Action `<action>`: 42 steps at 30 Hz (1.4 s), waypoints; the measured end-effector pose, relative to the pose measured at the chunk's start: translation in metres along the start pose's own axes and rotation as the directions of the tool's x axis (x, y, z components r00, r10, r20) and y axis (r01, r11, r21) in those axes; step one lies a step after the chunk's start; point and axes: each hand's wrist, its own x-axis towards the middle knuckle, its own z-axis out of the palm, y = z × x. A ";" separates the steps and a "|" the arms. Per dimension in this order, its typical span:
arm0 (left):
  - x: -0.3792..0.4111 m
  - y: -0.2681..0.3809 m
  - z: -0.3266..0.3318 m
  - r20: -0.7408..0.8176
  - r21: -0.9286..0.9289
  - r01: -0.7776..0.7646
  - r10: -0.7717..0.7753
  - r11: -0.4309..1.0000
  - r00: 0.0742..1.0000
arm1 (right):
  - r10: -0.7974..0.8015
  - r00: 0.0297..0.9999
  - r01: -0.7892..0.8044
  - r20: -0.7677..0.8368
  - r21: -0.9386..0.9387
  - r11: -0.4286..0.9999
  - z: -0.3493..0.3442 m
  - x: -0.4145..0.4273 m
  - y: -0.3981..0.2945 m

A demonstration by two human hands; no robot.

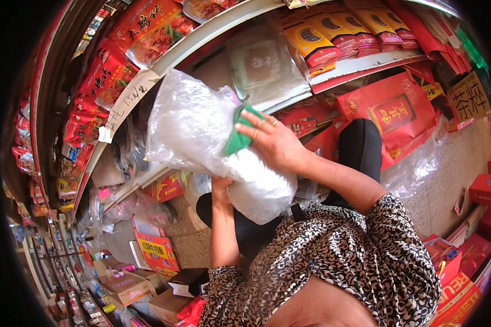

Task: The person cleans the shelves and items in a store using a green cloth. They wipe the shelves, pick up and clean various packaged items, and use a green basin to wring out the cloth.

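A large bundle of clear plastic film or bags (184, 122) is held up above my lap, crinkled and shiny. My left hand (223, 192) grips its lower side, with most of the fingers hidden behind the plastic. On the upper side, my right hand (276, 143) presses a green cloth (239, 137) against the bundle, fingers bent over it. Just behind the bundle, a shelf board (270, 98) carries a flat clear packet (257, 61) with a pale printed picture.
Red food packets (155, 24) fill the upper left shelf, edged by a handwritten paper strip (127, 102). Yellow and red packs (311, 45) stand on the right shelf. A red gift bag (393, 114) is beside my knee (360, 143). Cardboard boxes (127, 288) sit on the floor at lower left.
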 end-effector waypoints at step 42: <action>0.023 -0.005 0.006 0.119 0.351 0.049 -0.097 0.935 0.988 | -0.322 0.946 0.325 0.046 -0.127 0.937 -0.037 -0.014 -0.001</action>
